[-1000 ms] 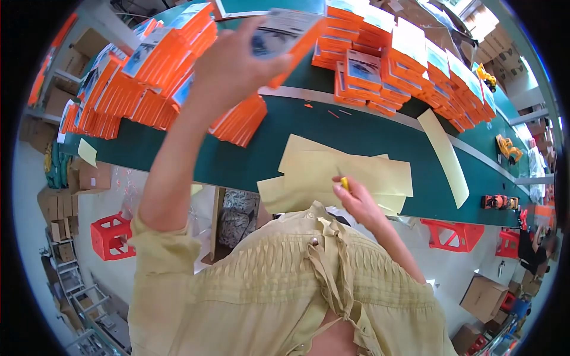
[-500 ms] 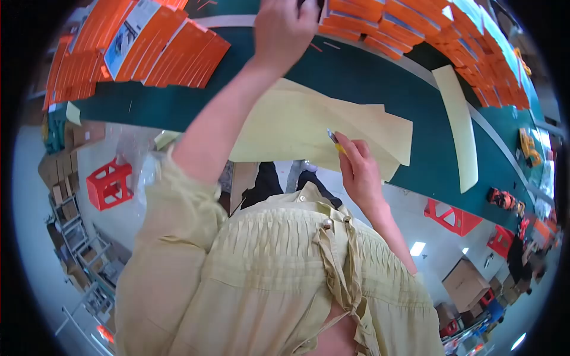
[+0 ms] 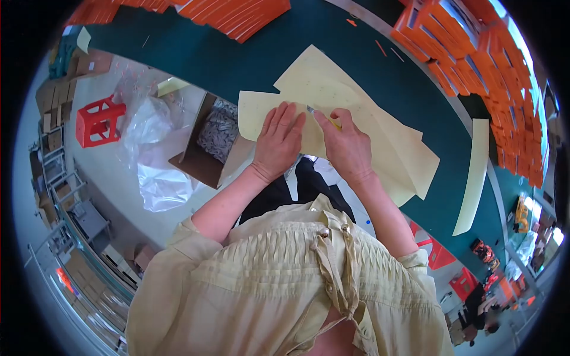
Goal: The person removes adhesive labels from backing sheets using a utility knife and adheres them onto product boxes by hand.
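Note:
Several overlapping sheets of pale yellow paper [image 3: 380, 127] lie at the near edge of the green table [image 3: 237, 71]. My left hand [image 3: 279, 139] rests flat on the left part of the paper, its fingers stretched out. Just to its right, my right hand [image 3: 346, 145] is closed around a yellow utility knife [image 3: 337, 125]. The knife's metal blade [image 3: 310, 109] points up and left, over the paper near my left fingertips. My right fingers hide most of the knife's handle.
Orange boxes [image 3: 475, 71] are stacked at the right, with more boxes [image 3: 237, 18] at the top left. A yellow strip [image 3: 474, 178] lies on the right. Below the table are an open carton [image 3: 205, 139], clear plastic [image 3: 160, 172] and a red stool [image 3: 98, 121].
My left hand has let go of the box it held and come down from the stacks onto the paper. My right hand still holds the knife. The view has shifted and turned.

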{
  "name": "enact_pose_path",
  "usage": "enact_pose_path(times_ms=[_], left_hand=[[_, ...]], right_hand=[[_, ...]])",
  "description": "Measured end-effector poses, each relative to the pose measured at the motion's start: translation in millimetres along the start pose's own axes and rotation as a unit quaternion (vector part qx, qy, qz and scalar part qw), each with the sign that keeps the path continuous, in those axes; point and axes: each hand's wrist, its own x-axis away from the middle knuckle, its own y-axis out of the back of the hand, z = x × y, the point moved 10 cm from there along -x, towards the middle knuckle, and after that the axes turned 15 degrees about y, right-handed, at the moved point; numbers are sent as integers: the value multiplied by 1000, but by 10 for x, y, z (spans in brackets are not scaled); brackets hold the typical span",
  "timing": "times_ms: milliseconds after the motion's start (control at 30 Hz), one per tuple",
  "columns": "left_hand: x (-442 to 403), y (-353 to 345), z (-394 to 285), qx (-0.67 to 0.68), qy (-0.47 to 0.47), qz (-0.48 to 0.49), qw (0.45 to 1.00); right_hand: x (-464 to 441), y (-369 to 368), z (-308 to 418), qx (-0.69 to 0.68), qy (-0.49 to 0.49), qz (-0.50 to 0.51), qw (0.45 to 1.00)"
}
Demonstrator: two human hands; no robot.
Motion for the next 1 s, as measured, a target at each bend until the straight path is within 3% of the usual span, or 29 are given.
enact_pose_path(times_ms=[1000], left_hand=[[28,-34,33,11,36,-14,999]], right_hand=[[-202,-109,-50,18,-50,36,998]])
